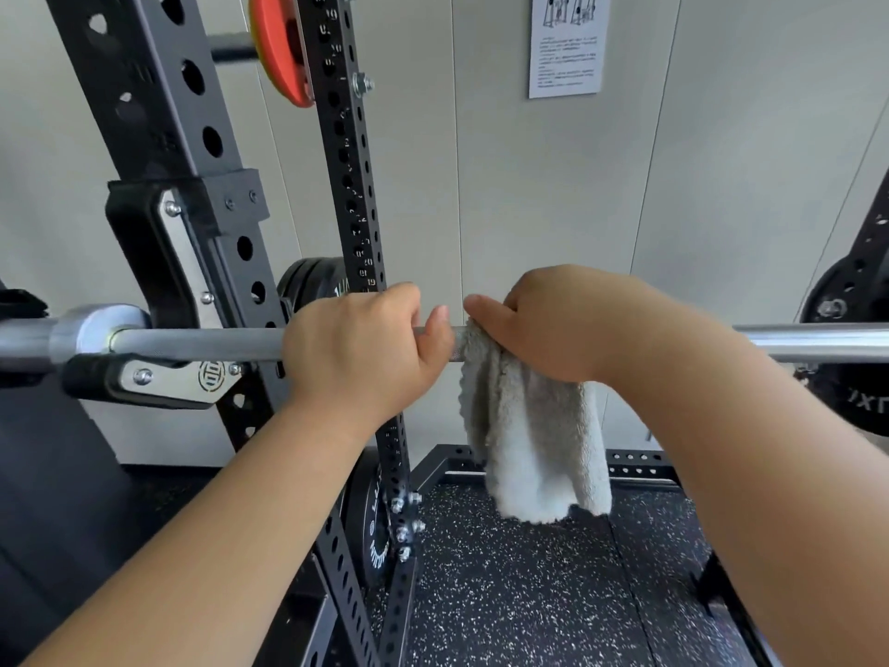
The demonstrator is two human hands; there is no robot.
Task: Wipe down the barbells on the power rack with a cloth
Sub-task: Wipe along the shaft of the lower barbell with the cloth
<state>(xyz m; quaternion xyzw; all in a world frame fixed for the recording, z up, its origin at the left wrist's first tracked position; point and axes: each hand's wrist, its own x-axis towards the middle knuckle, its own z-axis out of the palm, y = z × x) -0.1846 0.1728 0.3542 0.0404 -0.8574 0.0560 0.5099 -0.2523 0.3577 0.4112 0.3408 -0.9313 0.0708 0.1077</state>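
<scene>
Left grip (361, 339) closed overhand round the bare shaft of the barbell (202, 344), fingers curled over the top, thumb turned toward the right grip. Right grip (553, 324), just beside it and not touching, closed overhand on a pale grey cloth (534, 445) bunched over the same shaft; its thumb points toward the left grip. The cloth is pressed to the bar under this grip, and its loose end hangs straight down below, clear of the floor. A short bare stretch of knurled shaft shows between the two grips.

Outward of the left grip the shaft runs level to a steel collar (96, 329) and rests in a J-hook (163, 377) mounted on the near rack upright (158, 113). Outward of the right grip the shaft continues, smooth and shiny, to the frame edge.

Below the grips lies speckled black rubber floor (529, 594), bordered by the perforated base rail (635, 469).

Behind the left grip stands the far rack upright (351, 185), perforated and numbered, with black plates (308, 281) stored behind it at grip height, a lower plate (370, 517) near the floor and an orange plate (281, 45) high above. Beyond the right grip, at the far edge, sits a further dark plate (846, 300).

Farthest, above the right grip, a printed sheet (565, 40) is fixed to the grey panelled wall (529, 185).
</scene>
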